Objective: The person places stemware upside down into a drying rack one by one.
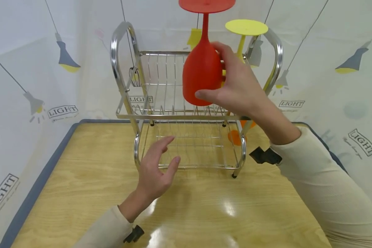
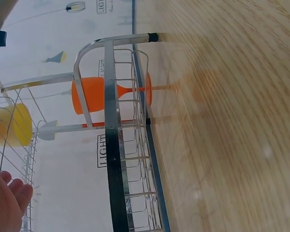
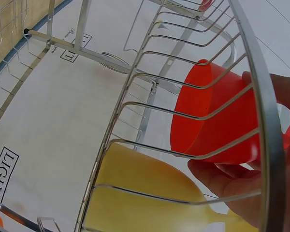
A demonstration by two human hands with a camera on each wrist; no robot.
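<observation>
My right hand grips the bowl of a red plastic goblet, which is upside down at the upper shelf of a chrome dish rack. Whether its rim touches the wires I cannot tell. Beside it, on the shelf's right side, a yellow goblet also stands upside down, partly hidden by that hand; the right wrist view shows its bowl behind the wires. Low in front of the rack, my left hand holds nothing, thumb and fingers apart.
An orange goblet stands upright on the table by the rack's right side. The rack's lower wire shelf sits just above the wooden table. A printed cloth hangs behind and around the table.
</observation>
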